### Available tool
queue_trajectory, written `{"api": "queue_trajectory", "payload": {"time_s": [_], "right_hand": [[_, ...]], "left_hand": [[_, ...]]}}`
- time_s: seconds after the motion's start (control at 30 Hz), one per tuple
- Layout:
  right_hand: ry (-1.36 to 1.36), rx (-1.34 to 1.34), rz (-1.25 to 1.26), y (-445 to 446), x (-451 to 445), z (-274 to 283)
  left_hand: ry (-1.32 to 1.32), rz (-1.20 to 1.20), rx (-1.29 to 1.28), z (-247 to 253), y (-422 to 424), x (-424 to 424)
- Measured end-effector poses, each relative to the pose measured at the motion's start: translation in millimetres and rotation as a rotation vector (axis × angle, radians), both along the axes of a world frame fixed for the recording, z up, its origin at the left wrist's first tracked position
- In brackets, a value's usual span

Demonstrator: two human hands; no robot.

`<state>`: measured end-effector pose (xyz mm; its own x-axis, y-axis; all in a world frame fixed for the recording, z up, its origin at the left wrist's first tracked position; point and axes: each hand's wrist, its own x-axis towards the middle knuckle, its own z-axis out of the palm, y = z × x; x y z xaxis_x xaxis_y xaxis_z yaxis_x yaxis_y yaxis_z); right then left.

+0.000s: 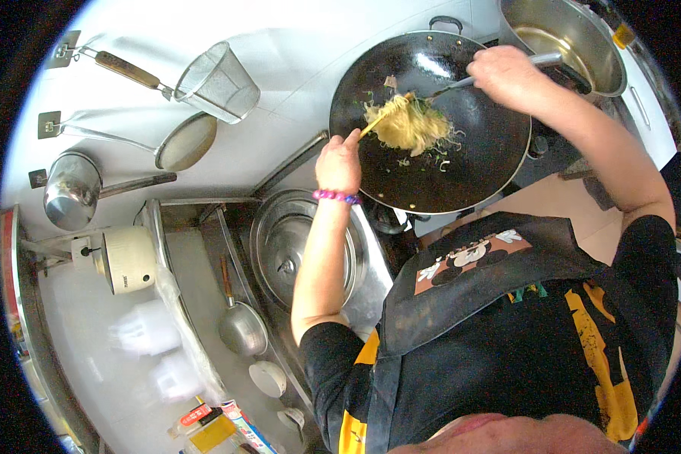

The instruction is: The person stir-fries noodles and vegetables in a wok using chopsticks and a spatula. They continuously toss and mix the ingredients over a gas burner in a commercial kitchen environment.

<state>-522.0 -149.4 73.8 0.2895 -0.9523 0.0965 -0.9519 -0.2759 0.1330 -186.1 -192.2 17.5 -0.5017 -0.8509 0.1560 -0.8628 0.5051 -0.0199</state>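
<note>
A large black wok [459, 176] with a loop handle at its far side lies before me. Pale yellow noodles [411, 127] with bits of greens and sprouts sit in a loose heap left of its middle. My left hand [339, 162], a beaded bracelet at the wrist, grips yellow chopsticks [376, 123] whose far ends are in the noodles. Over the wok's right rim, my right hand [502, 76] holds the grey handle of a metal spatula [454, 85]. The spatula's working end meets the heap and is partly hidden by food.
A deep metal pot [593, 40] with liquid stands right of the wok. Left of it is a round steel basin [267, 244]. Wire strainers [218, 82] and a metal ladle [74, 187] hang on the wall. A cream electric pot [127, 261] and a saucepan [244, 329] are further left.
</note>
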Motion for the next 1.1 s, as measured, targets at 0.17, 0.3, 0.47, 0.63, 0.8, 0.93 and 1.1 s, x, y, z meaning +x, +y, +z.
{"api": "queue_trajectory", "payload": {"time_s": [0.17,0.3,0.47,0.63,0.8,0.93,1.1], "right_hand": [[0.071,0.091,-0.217,15,-35,32],[0.222,0.085,-0.203,5,-84,29],[0.027,0.787,-0.325,-28,-53,11],[-0.155,0.481,-0.141,-25,-1,-11],[-0.112,0.157,-0.183,-19,-4,27],[-0.097,-0.082,-0.109,3,-12,43],[-0.069,0.154,-0.184,30,-40,10]], "left_hand": [[-0.338,-0.037,0.010,28,19,29],[-0.452,0.014,-0.009,5,7,28],[-0.285,-0.024,0.304,-25,4,-4],[0.034,0.007,0.382,-63,-21,-19],[0.265,0.096,0.220,-35,-24,-11],[0.356,0.129,0.069,3,4,-1],[0.105,0.032,-0.007,-16,9,9]]}}
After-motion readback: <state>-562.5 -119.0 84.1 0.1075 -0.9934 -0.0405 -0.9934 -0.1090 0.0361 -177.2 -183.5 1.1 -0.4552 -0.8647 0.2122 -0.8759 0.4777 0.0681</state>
